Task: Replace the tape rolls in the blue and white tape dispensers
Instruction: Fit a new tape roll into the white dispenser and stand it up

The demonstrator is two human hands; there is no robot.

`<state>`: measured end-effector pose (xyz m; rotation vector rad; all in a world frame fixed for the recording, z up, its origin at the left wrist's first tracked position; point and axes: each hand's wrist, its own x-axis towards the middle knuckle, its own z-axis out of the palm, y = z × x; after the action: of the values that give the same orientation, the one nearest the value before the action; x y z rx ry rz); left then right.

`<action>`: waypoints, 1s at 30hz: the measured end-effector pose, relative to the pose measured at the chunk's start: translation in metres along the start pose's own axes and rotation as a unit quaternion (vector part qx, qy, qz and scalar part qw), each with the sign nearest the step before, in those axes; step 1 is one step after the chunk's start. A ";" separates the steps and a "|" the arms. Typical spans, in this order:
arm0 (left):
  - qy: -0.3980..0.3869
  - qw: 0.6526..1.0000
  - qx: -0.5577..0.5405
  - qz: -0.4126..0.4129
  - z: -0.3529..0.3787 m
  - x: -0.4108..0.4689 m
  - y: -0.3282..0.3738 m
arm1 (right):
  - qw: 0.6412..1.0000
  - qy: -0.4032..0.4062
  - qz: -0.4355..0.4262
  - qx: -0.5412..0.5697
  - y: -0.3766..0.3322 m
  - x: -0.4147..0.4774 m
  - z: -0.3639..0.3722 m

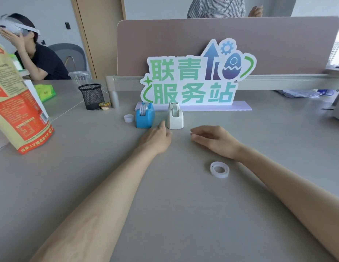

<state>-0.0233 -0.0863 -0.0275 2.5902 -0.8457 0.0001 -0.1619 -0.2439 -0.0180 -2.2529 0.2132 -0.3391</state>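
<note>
Arms: two, both bare from the lower frame edge up to the wrists; no sleeve shows.
Left hand point(157, 138): bare, no glove; seen from the back, so fingers are mostly hidden behind the knuckles.
Right hand point(212, 138): bare, no glove; fingers slim and visible from the side.
Wrists: unadorned on both sides, with nothing worn.
Forearms: long and slender in the wide-angle view, widening toward the camera.
Nails: too small to tell.
</note>
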 end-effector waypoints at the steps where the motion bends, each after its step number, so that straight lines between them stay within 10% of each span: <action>1: -0.001 1.000 0.002 0.004 0.000 -0.006 0.000 | 1.000 -0.005 -0.001 0.006 -0.003 -0.015 -0.005; 9: -0.010 0.997 0.013 0.079 0.000 -0.049 -0.007 | 0.990 -0.117 -0.028 -0.067 -0.005 -0.096 -0.026; 20: 0.020 0.996 -0.011 0.087 -0.005 -0.058 -0.008 | 0.978 0.102 -0.033 -0.178 0.005 -0.037 -0.003; 30: 0.038 0.995 -0.013 0.096 -0.002 -0.049 -0.012 | 0.955 0.130 0.005 -0.268 0.011 0.054 0.008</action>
<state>-0.0568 -0.0491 -0.0365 2.4585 -1.0546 0.1416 -0.1087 -0.2591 -0.0221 -2.7326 0.5052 -0.6345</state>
